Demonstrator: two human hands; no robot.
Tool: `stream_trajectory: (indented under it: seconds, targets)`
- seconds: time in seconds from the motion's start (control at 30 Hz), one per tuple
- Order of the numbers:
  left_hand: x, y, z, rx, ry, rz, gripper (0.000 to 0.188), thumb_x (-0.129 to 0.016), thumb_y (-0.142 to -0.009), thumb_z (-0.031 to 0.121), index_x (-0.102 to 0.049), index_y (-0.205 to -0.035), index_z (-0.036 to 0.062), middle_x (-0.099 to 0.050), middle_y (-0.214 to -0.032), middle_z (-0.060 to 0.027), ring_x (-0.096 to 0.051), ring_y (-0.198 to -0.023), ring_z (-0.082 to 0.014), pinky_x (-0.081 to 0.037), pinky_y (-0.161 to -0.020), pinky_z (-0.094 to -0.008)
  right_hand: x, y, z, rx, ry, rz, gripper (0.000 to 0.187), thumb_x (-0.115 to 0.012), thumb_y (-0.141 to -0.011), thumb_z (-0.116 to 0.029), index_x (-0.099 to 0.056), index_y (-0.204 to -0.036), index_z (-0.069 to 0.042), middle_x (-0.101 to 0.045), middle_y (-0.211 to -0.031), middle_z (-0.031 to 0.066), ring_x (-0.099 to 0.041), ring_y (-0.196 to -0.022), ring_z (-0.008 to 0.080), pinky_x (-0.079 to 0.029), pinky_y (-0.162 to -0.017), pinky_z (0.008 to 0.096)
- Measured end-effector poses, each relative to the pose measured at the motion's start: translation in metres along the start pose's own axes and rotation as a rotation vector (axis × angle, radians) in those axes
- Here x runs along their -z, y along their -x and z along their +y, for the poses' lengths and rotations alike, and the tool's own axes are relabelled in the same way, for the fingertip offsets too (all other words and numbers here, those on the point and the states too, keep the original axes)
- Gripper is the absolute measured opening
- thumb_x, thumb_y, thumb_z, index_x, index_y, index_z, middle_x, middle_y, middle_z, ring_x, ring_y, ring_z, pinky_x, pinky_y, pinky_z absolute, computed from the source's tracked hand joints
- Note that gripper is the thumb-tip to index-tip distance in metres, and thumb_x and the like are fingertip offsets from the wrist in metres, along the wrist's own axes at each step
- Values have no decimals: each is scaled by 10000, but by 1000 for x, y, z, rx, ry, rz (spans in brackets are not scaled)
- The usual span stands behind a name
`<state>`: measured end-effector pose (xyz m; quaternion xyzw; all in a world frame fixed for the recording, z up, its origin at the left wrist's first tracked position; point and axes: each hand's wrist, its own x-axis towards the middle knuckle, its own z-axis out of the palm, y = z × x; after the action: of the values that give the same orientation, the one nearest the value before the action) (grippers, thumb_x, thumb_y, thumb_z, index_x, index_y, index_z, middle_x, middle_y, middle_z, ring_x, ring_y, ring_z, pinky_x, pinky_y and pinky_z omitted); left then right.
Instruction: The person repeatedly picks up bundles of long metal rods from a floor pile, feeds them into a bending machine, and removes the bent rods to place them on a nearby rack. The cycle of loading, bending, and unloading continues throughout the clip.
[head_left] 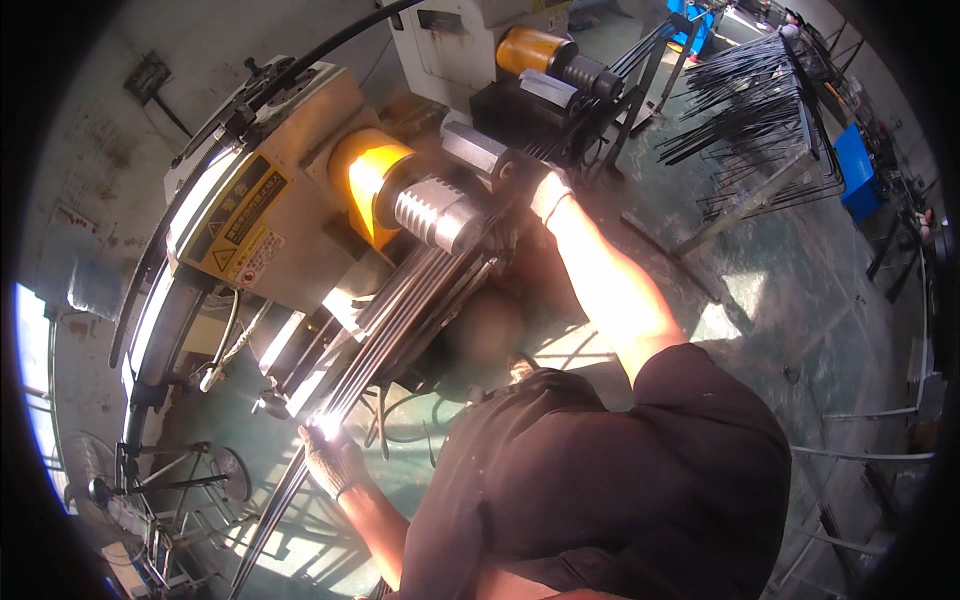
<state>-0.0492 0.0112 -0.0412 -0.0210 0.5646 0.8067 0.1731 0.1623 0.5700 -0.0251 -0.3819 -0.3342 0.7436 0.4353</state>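
A bundle of long, thin metal rods [375, 350] runs slantwise beneath the machine's grooved steel roller [438, 215]. My left hand [333, 462], in a pale knitted glove, is closed around the rods near their lower left stretch, where strong glare washes out the fingertips. Farther up and to the right, my gloved right hand [548, 192] reaches in beside a faceted steel block [474, 150]. Deep shadow covers its fingers, so their grip cannot be made out. Behind the roller sits a yellow-orange cylindrical housing [370, 175].
The machine's beige body [270, 200] with warning labels stands at left. A second yellow-orange housing [535, 50] is at the top. On the right, a rack carries many dark rods [740, 100], with a blue panel [857, 175] close by. Metal frames [190, 490] stand at lower left.
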Motion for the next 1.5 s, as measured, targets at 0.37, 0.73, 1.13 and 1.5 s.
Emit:
stream_trajectory:
  seconds: [0.37, 0.73, 1.13, 1.5]
  targets:
    - [-35, -13, 16, 171, 633, 149, 241, -584, -1074, 209, -656, -1155, -6, -719, -1150, -152, -658, -1127, -303, -528, -1039, -464, -39, 47, -34, 422, 1420, -132, 247, -857, -676, -227, -751, -894, -180, -778, -947, 52, -755, -919, 236, -571, -798, 296]
    - [32, -50, 4, 39, 545, 157, 218, -607, -1057, 128, -694, -1162, -42, -746, -1199, -187, -718, -1121, -278, -559, -1073, -440, -6, -26, 8, 92, -19, -19, 314, -692, -949, -285, -724, -832, 5, -729, -746, 182, -697, -660, 273, -543, -620, 362]
    - [-55, -23, -16, 101, 233, 100, 305, -601, -1069, 205, -680, -1234, -39, -729, -1239, -174, -694, -1154, -281, -518, -1093, -447, -6, -3, 7, 513, 1040, -77, 166, -688, -889, -159, -750, -1026, -88, -765, -919, 97, -723, -821, 182, -549, -747, 301]
    - [29, -56, 30, 12, 472, 463, 318, -596, -1054, 116, -634, -1332, -33, -697, -1327, -185, -675, -1229, -298, -568, -1070, -456, 38, -78, 51, 469, 188, -100, 234, -804, -881, -229, -762, -934, -6, -739, -818, 91, -689, -688, 210, -538, -652, 342]
